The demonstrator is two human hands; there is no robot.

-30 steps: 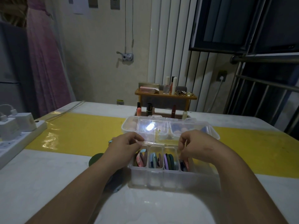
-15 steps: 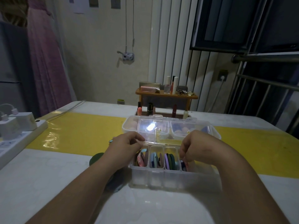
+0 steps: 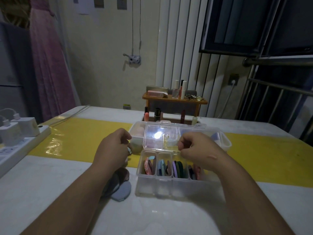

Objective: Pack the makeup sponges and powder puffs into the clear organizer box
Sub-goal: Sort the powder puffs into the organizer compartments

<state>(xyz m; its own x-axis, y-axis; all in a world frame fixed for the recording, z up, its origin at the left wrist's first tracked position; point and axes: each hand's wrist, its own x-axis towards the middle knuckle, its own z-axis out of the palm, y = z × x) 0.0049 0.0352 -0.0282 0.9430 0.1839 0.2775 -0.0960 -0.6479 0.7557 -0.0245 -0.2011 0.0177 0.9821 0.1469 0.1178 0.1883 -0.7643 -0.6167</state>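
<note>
Left hand (image 3: pixel 113 150) curls round a puff (image 3: pixel 129 151) beside the box (image 3: pixel 169 185); right hand (image 3: pixel 198 150) curled at the lid (image 3: pixel 157 138), pinch unclear

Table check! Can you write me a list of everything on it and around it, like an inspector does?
Surface: white table with a shiny yellow strip.
Job's things: clear organizer box, lid open, puffs standing on edge in its compartments; loose puffs lie left of it; second clear container behind holds sponges.
Clutter: lipsticks at the far edge.
Hands: left hand holds a light blue puff; right hand curled over the box's back edge, grip unclear.
Cables: chargers with white cables in a power strip; wall plug's cable.
Surroundings: wooden shelf of cosmetics, pink curtain, window bars.
</note>
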